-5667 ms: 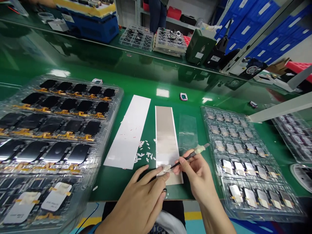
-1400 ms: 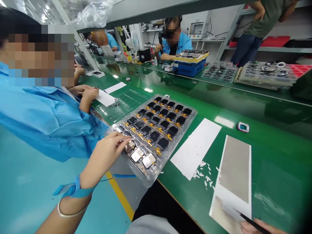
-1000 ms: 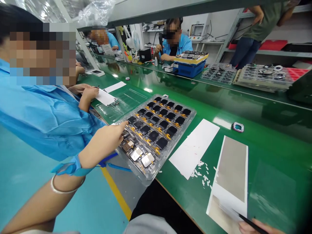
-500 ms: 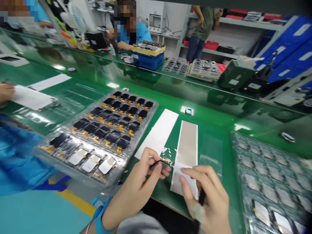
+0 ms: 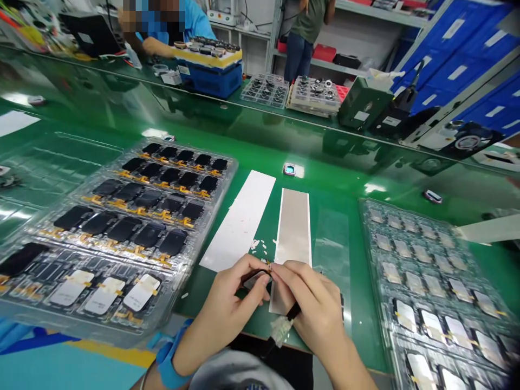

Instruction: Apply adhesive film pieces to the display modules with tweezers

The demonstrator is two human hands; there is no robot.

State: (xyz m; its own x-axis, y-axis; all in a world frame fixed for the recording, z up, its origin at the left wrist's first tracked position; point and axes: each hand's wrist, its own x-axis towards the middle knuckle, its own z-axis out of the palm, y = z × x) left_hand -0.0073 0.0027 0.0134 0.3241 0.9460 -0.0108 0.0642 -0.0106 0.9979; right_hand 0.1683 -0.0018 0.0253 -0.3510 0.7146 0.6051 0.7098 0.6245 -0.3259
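Observation:
My left hand (image 5: 233, 303) is closed on a small dark screen part (image 5: 254, 278), held between thumb and fingers just above the near table edge. My right hand (image 5: 314, 309) pinches at that part's right end and also keeps black tweezers (image 5: 286, 320) with a taped end tucked under its fingers. Both hands meet over the near end of a grey strip sheet (image 5: 293, 227). A white backing sheet (image 5: 241, 219) lies to the left, with small white scraps (image 5: 258, 246) between the two sheets.
A clear tray of dark screen parts (image 5: 122, 222) fills the left, another tray of silver-backed parts (image 5: 426, 281) the right. A clear film (image 5: 333, 238) lies beside the grey strip. Two loose watch cases (image 5: 290, 169) rest further back. People work beyond the bench.
My view swung from the left tray back to the centre. My left hand brought a dark part from that tray in front of me, and my right hand has closed in on it.

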